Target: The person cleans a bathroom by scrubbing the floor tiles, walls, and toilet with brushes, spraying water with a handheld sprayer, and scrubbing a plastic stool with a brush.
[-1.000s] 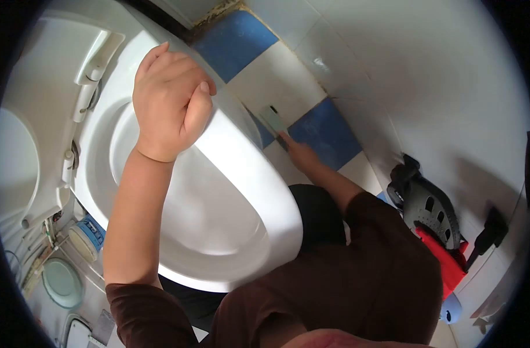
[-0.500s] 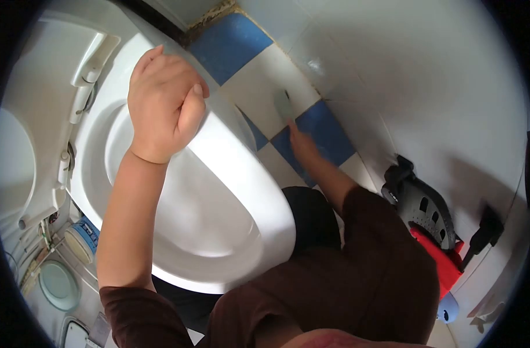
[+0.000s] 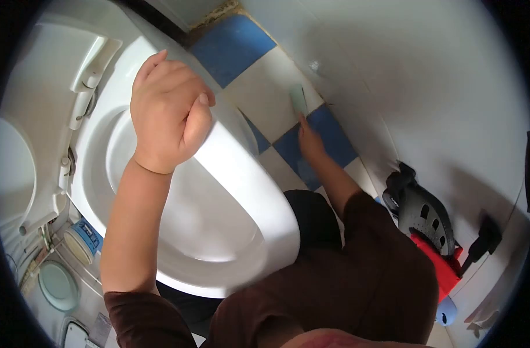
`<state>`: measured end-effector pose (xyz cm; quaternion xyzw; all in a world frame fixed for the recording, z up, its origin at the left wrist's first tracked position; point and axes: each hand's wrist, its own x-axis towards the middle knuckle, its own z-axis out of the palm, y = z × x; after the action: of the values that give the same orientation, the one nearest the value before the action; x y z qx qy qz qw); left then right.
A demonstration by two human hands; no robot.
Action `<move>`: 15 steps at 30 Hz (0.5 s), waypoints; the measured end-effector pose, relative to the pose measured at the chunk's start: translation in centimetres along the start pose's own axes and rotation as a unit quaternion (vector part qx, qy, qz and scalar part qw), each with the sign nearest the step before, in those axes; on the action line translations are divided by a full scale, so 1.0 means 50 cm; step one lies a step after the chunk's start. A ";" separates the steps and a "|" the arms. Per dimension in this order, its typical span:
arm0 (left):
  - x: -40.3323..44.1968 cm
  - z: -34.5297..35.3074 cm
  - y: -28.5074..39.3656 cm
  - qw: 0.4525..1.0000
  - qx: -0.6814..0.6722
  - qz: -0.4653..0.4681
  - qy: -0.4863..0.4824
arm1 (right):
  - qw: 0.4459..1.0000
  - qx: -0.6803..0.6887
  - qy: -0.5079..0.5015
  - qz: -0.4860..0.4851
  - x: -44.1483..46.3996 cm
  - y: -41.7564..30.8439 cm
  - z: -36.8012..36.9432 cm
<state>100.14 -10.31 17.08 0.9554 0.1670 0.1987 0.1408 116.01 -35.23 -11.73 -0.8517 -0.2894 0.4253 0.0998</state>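
A glossy white ceramic bowl (image 3: pixel 241 185) with a broad rim stands in front of the person, who wears a dark brown shirt (image 3: pixel 357 272). The left hand (image 3: pixel 169 113) lies over the bowl's far rim, knuckles up and thumb bent; the fingers curl inward, but their tips are hidden, so I cannot tell whether they grip the rim. The right hand (image 3: pixel 311 142) reaches down to the right of the bowl, its fingers wrapped around the near end of a flat, pale green tool (image 3: pixel 298 98). The tool's far end points away from the person, above the blue and white tiled floor (image 3: pixel 268 84) just beside the bowl; whether it touches the tiles is unclear.

Left of the bowl is a white panel (image 3: pixel 50 81) with hinge-like fittings. Near the bowl's lower left are a round blue-and-white tub (image 3: pixel 82 240) and a pale green oval dish (image 3: pixel 59 284). Well to the right of the bowl, a grey perforated slipper (image 3: pixel 427 214) is against the pale wall (image 3: pixel 392 75), with a bright red item (image 3: pixel 439 261) just below it.
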 end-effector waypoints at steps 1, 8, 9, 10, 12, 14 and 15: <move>-0.002 0.000 0.001 1.000 0.001 0.001 -0.003 | 0.997 0.002 0.065 -0.042 0.073 -0.009 0.021; 0.003 0.006 -0.008 0.999 -0.001 0.009 0.032 | 0.998 0.034 0.050 -0.033 0.416 -0.395 -0.157; 0.001 0.007 -0.008 0.999 -0.003 0.011 0.033 | 0.998 0.012 0.046 -0.027 0.370 -0.371 -0.154; -0.001 0.004 -0.008 0.999 -0.003 0.012 0.036 | 0.999 -0.010 0.042 -0.022 0.321 -0.349 -0.152; 0.005 0.001 -0.007 0.999 -0.013 0.010 0.039 | 0.984 -0.054 0.116 -0.127 0.345 -0.169 -0.058; 0.001 0.003 -0.007 0.999 -0.020 0.005 0.036 | 0.983 -0.043 0.120 -0.135 0.374 -0.117 -0.013; 0.001 0.003 -0.010 0.999 -0.020 0.005 0.033 | 0.988 -0.061 0.096 -0.109 0.361 -0.156 -0.041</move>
<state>100.09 -9.85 16.79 0.9461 0.1627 0.2345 0.1529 122.94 -18.28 -19.24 -0.8564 -0.3949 0.3101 0.1207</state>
